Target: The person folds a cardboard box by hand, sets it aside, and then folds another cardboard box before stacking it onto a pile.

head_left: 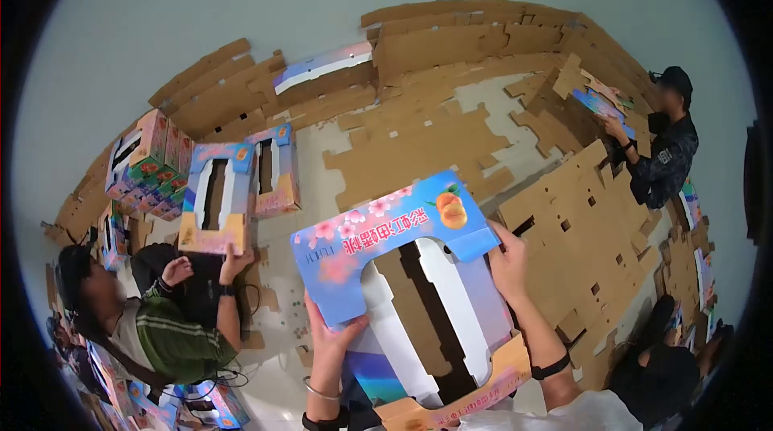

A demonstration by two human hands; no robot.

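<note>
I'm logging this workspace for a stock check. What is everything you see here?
printed box: one, blue with peach print, centre, half folded.
cardboard sheets: many, brown, flat across the floor, top and right.
finished boxes: a pile, pink, blue and green, far left.
seated person: one, green striped top, lower left.
open box: one, blue and tan, held by the seated person.
second person: one, dark clothes, upper right, holding a printed sheet.
left hand: one, gripping the printed box's lower left flap.
right hand: one, gripping its right edge.
</note>
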